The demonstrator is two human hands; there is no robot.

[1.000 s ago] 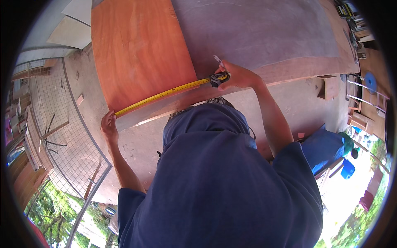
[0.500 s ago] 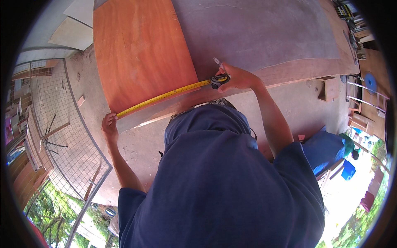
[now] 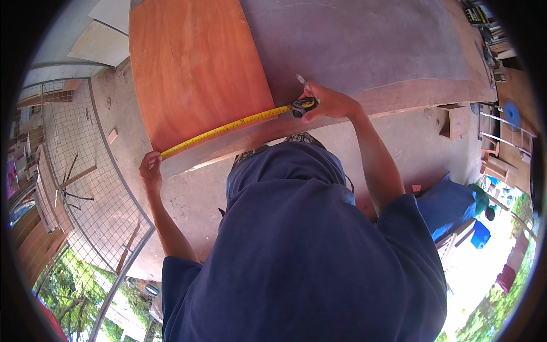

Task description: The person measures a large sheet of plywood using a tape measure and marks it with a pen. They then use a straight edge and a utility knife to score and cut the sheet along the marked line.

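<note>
An orange-brown plywood board (image 3: 196, 68) lies on the left part of a large grey-topped table (image 3: 364, 48). Along the board's near edge stretches a yellow tape blade (image 3: 228, 127). My left hand (image 3: 151, 169) pinches the blade's end at the board's near left corner. Past the near right corner, my right hand (image 3: 333, 104) grips the black and yellow tape measure (image 3: 304, 106). A slim whitish pen or pencil (image 3: 303, 81) sticks up from between the fingers of that same hand.
A wire mesh panel (image 3: 105, 176) in a metal frame stands at left. Under the table's right part sits a wooden box (image 3: 452, 122). Blue sheeting (image 3: 447, 202) lies at lower right. Tools and timber (image 3: 496, 43) crowd the far right edge.
Both hands keep their hold on the tape, which still spans the board's near edge. My left hand and the blade's end have shifted very slightly away from me.
</note>
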